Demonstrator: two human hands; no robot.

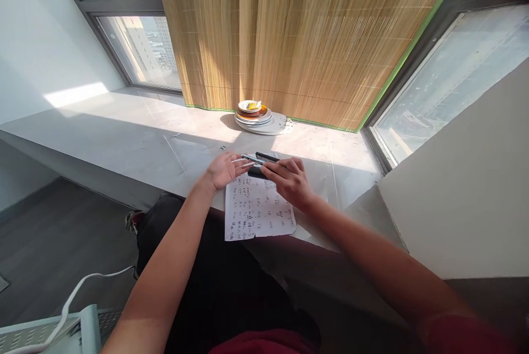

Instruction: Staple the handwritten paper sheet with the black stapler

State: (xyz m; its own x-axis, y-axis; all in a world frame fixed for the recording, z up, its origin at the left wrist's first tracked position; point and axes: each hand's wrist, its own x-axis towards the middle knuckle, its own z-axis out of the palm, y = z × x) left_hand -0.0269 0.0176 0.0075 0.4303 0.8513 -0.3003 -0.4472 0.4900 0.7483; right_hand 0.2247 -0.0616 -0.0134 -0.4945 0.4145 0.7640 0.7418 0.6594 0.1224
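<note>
My right hand (291, 180) is closed around a black stapler (257, 171) whose parts are swung apart, showing a silvery metal rail between the dark top and the base. On the left, my left hand (223, 170) has its palm turned partly up and its fingers stretched out and apart. Its fingertips reach the rail end of the stapler; whether they touch it I cannot tell. Beneath both hands lies a white sheet of paper (261, 216) covered in handwriting, its near edge hanging over the ledge, with a small tear there.
Stacked plates (264, 127) with a small yellow item on top stand at the back of the pale window ledge (124, 134). A bamboo blind (289, 40) hangs behind them. Small bits (223, 148) lie near my left hand. A white cable (78, 288) runs at lower left.
</note>
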